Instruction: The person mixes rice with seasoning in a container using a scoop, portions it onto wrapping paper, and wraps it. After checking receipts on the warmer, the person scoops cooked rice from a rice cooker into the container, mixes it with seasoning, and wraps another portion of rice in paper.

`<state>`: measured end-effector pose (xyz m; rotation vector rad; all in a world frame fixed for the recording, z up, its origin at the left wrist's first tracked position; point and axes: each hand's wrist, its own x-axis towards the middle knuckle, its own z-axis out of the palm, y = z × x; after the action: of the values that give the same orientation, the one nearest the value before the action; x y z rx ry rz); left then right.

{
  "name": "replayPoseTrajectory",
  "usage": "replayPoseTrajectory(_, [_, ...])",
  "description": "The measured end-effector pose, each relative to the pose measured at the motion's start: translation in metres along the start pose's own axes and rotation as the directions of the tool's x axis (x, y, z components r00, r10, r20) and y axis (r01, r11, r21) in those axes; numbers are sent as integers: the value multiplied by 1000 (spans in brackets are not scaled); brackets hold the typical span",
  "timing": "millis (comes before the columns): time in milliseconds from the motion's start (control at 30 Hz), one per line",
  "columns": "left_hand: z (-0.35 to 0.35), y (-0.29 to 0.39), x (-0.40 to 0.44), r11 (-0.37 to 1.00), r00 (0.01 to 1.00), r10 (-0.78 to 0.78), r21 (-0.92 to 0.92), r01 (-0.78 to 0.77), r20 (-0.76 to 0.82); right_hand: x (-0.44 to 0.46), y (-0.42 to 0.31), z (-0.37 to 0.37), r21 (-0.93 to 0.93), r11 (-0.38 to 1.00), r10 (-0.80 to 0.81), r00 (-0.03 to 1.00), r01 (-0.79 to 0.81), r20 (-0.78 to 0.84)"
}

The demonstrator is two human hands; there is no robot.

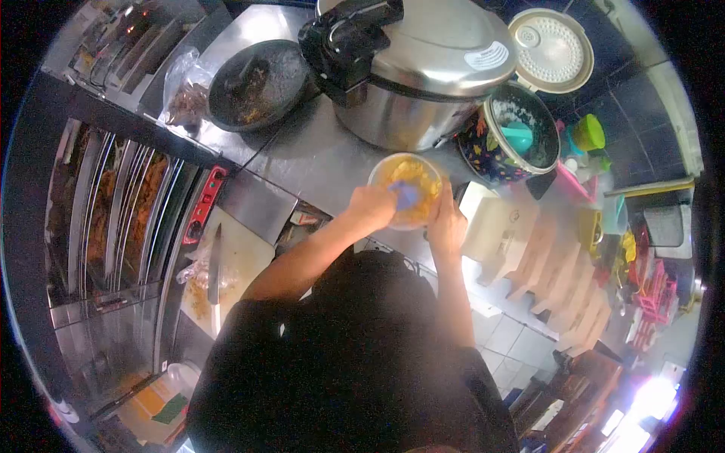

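A round, clear container (424,217) with yellow food inside stands at the counter's front edge. My left hand (371,208) is closed at its left side, on a blue utensil (406,196) whose end lies in the food. Around the container's right rim my right hand (448,223) is wrapped, fingers closed. Just behind the container rises a large steel pressure cooker (408,113) with a black handle.
A dark pan (260,84) and a plastic bag (186,106) are at the back left. An open rice cooker (521,136) holds a turquoise scoop. Cardboard boxes (555,275) line the right. A knife (216,279) lies on the cutting board (245,253) at left.
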<state>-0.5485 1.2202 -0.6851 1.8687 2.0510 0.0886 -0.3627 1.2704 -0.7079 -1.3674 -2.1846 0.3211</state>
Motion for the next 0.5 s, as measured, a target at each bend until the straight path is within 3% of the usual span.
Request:
replayPoseTrajectory(33, [-1,-2,2,987,986,144,64,-149,79,3,1,2,-8,1000,-28,999,28,-21])
replayPoseTrajectory(67, [1,-3,3,987,986,142,60,-147,83,0,4,3,-9,1000,-27,1000,27,-15])
replayPoseTrajectory(133, [-8,0,3,997,978,-42,52,54,-206,-1,-3,-2,-22,1000,23,998,-21,62])
replayPoseTrajectory(167, [1,-2,2,997,979,-38,52,49,-199,-3,-5,-1,-23,999,31,997,-29,65])
replayPoseTrajectory(233, [5,-2,3,983,997,71,167,-70,3,2,-7,0,-9,1000,-25,999,25,24])
replayPoseTrajectory(367, [-17,-3,1,997,993,63,48,-59,-99,-3,-6,7,-23,999,-44,999,44,18])
replayPoseTrajectory(467, [-6,-12,10,989,999,36,146,-30,-38,3,-10,7,-41,999,21,999,-19,38])
replayPoseTrajectory(500, [-31,-10,3,983,996,73,165,-81,52,5,-12,6,-49,999,-6,999,7,32])
